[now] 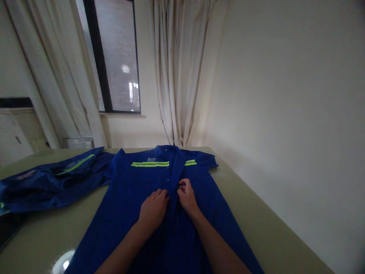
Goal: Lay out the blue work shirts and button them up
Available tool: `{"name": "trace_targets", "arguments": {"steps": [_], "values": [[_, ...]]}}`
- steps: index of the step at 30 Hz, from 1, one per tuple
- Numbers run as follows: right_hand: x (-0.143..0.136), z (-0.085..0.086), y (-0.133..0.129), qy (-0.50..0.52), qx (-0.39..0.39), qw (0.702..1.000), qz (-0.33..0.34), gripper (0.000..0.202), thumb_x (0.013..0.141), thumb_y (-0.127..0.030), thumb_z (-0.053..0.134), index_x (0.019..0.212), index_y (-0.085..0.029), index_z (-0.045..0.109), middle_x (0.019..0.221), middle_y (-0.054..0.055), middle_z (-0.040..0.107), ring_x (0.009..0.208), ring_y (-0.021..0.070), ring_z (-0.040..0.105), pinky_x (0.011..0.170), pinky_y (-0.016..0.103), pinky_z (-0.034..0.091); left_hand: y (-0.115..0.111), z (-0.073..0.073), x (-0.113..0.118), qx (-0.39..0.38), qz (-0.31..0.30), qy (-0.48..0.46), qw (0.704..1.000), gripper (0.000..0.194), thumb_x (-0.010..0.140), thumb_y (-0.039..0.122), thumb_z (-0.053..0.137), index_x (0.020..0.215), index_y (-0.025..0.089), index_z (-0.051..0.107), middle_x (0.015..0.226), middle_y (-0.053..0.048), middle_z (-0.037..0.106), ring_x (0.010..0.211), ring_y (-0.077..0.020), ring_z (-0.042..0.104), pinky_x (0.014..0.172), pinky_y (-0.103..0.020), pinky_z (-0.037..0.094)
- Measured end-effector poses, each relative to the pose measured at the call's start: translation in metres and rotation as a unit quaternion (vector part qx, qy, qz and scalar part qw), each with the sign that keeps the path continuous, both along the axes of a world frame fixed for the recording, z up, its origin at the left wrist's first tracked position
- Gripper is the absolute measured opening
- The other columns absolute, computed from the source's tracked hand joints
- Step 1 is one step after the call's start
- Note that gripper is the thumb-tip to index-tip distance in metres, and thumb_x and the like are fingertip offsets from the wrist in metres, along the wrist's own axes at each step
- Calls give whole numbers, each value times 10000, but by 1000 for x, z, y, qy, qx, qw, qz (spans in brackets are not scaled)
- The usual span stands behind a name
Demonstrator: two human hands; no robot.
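Observation:
A blue short-sleeved work shirt (134, 194) lies face up, its collar toward the window and yellow-green reflective bands across the chest. The upper front hangs partly open, with buttons showing along the left-hand edge. My left hand (154, 207) is closed at that edge, fingertips curled onto the cloth. Just to its right, my right hand (187, 196) pinches the opposite front edge between thumb and fingers. Whether a button is between the fingertips is hidden.
The shirt rests on a greenish table (239, 194) beside a plain wall (285, 95). Another blue garment (57, 182) with a reflective stripe lies crumpled to the left, touching or near the shirt's sleeve. A dark object (10, 228) sits at the left edge. Curtains (185, 68) hang behind.

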State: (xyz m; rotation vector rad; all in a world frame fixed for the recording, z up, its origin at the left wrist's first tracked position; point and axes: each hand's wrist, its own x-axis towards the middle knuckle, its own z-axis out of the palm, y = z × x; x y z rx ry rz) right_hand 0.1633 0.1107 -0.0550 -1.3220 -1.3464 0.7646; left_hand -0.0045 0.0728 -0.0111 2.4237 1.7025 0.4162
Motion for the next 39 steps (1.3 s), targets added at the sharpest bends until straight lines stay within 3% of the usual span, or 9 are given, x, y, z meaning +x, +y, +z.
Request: {"name": "trace_targets", "arguments": {"steps": [4, 8, 12, 16, 19, 25, 30, 33, 39], "values": [[-1, 3, -2, 35, 16, 999, -1, 175, 793, -251, 483, 966, -249, 508, 638, -78, 535, 550, 149, 526, 542, 243, 387, 25, -11, 7, 5, -21, -52, 998, 147, 965, 241, 527, 1025, 225, 660, 1093, -62, 652, 1047, -225, 614, 902, -314, 438], [-8, 13, -7, -42, -11, 998, -47, 225, 746, -302, 658, 937, -242, 556, 677, -42, 619, 626, 175, 608, 597, 267, 437, 24, -22, 6, -11, -30, -64, 997, 137, 963, 232, 508, 948, 216, 643, 1038, -53, 665, 986, -224, 618, 840, -324, 419], [-8, 13, -5, 5, -35, 999, -27, 261, 724, -227, 581, 983, -241, 547, 609, -69, 589, 521, 151, 548, 522, 254, 396, 21, -21, 4, -18, -38, -119, 992, 178, 979, 258, 487, 1034, 224, 652, 1060, -50, 693, 983, -214, 637, 843, -325, 416], [-1, 9, -4, 119, -55, 991, 25, 303, 767, -331, 610, 1048, -232, 552, 622, -59, 602, 501, 147, 537, 481, 244, 399, 25, -19, 4, -39, -27, -169, 984, 311, 1021, 379, 424, 1144, 240, 674, 1164, -66, 713, 1069, -229, 653, 883, -336, 422], [2, 9, -5, 142, -51, 987, 49, 350, 801, -439, 645, 1068, -221, 587, 692, -19, 655, 580, 169, 598, 519, 256, 445, 29, -19, 3, -66, -19, -195, 978, 342, 960, 475, 533, 1159, 236, 676, 1142, -61, 735, 1047, -237, 671, 830, -314, 437], [1, 10, -6, 152, -43, 986, 50, 363, 811, -465, 628, 1066, -207, 622, 644, -35, 583, 554, 156, 546, 508, 256, 453, 34, -23, 2, -112, 9, -254, 961, 301, 872, 480, 639, 1062, 251, 685, 970, -10, 763, 831, -192, 679, 717, -279, 439], [0, 12, -7, 171, -31, 984, 35, 331, 793, -419, 640, 1055, -218, 628, 685, -31, 573, 609, 161, 558, 521, 248, 475, 32, -24, 5, -64, 6, -329, 942, 404, 835, 386, 678, 1207, 238, 621, 1101, -36, 737, 819, -188, 657, 751, -297, 490], [0, 13, -8, 185, -28, 981, 43, 348, 775, -403, 673, 1066, -214, 641, 714, -24, 592, 644, 165, 578, 536, 246, 486, 30, -20, 7, -37, -18, -377, 925, 318, 842, 375, 668, 1119, 220, 655, 1017, -44, 736, 811, -191, 664, 756, -307, 516], [0, 14, -9, 192, -30, 979, 54, 313, 785, -413, 710, 1009, -201, 656, 698, -19, 639, 606, 149, 588, 574, 251, 486, 30, -20, 11, -80, -8, -436, 896, 352, 786, 451, 729, 1026, 197, 682, 873, -39, 766, 812, -215, 729, 760, -317, 569]]}}
